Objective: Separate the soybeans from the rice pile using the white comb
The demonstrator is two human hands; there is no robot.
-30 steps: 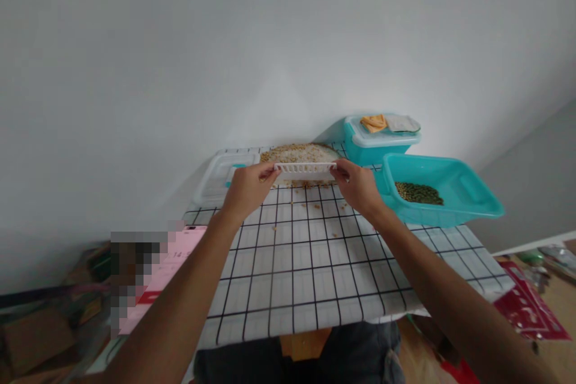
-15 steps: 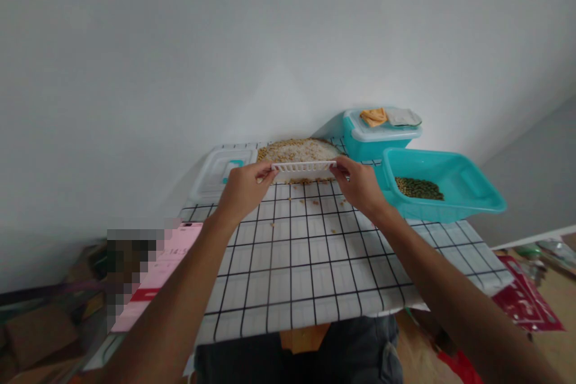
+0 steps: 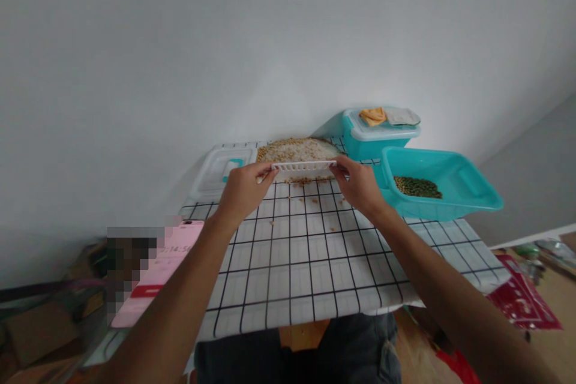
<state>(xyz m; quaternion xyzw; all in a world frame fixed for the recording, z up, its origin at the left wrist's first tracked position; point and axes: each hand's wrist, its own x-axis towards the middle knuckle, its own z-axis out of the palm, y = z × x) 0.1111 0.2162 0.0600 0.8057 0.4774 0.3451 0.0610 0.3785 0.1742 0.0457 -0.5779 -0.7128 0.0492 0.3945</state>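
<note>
Both of my hands hold a white slotted basket (image 3: 304,166) by its near corners, just above the checked tablecloth (image 3: 315,264). My left hand (image 3: 244,190) grips its left end, fingers closed. My right hand (image 3: 359,185) grips its right end, fingers closed. The basket is filled with tan and pale grains (image 3: 294,149). Several loose grains (image 3: 310,181) lie on the cloth right under and in front of it.
A teal tub (image 3: 454,183) with green beans (image 3: 417,187) stands at the right. Behind it is a lidded teal box (image 3: 378,135) with an orange cloth on top. A clear lid (image 3: 220,171) lies at the left. A pink phone (image 3: 164,270) sits at the table's left edge.
The basket and both hands have drifted slightly up and left in the picture as the view shifted. Both grips are unchanged.
</note>
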